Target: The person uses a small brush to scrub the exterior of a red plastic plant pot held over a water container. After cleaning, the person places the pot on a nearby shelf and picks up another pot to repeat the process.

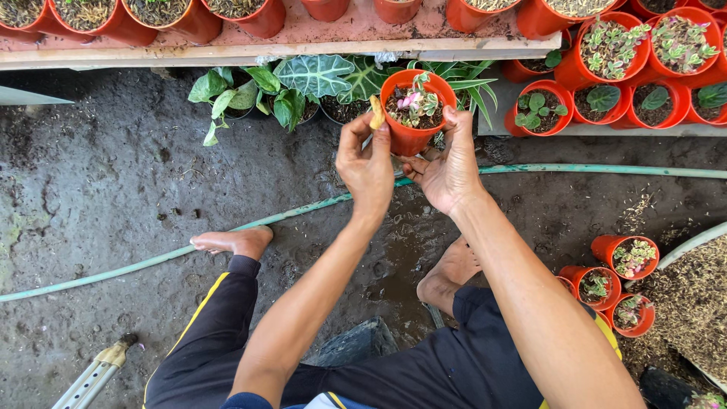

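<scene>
An orange plastic pot with a small pink-and-green plant in soil is held up in front of me. My right hand grips its right side and underside. My left hand touches the pot's left rim and pinches a small yellowish dried leaf between thumb and fingers. Both forearms reach forward over my bare feet.
A green hose runs across the muddy ground. Shelves of orange pots line the back and right. Leafy plants in dark pots stand behind. Three small orange pots and a soil heap lie at right. A metal pole is bottom left.
</scene>
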`<state>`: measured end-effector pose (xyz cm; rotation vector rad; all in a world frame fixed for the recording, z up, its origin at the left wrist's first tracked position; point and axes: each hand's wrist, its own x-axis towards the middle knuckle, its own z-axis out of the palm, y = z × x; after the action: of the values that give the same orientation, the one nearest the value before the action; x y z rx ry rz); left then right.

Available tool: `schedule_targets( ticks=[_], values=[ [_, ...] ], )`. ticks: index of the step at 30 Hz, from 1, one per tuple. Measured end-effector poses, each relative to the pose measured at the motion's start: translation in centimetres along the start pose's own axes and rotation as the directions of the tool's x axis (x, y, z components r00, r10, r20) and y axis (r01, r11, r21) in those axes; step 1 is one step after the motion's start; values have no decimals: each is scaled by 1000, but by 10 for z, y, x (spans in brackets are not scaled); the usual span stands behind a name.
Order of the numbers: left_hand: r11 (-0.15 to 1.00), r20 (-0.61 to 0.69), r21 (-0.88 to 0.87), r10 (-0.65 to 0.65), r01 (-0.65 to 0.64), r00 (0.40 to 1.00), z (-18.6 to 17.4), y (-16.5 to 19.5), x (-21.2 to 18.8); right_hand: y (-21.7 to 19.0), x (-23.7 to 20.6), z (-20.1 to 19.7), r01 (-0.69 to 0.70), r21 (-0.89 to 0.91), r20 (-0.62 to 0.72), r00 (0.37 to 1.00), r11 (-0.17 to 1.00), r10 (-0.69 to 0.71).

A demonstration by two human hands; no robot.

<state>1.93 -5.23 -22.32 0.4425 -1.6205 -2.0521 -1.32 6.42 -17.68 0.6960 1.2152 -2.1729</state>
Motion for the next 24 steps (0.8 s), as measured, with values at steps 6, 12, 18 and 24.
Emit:
schedule_targets(
  ticks=[6,12,18,24],
  values=[
    [871,-61,412,320,-268,946,24,12,-28,2,-2,4,18,98,17,1000,995,-20],
    [576,274,550,559,-605,782,17,26,-30,2,-1,-2,114,149,60,990,982,-124],
    [380,560,496,548,-781,622,-9,27,-13,6,2,-10,169,103,40,984,980,-174],
    [543,496,644,239,-538,835,-30,17,6,3,9,-13,133,0,-115,984,991,-132]
  ],
)
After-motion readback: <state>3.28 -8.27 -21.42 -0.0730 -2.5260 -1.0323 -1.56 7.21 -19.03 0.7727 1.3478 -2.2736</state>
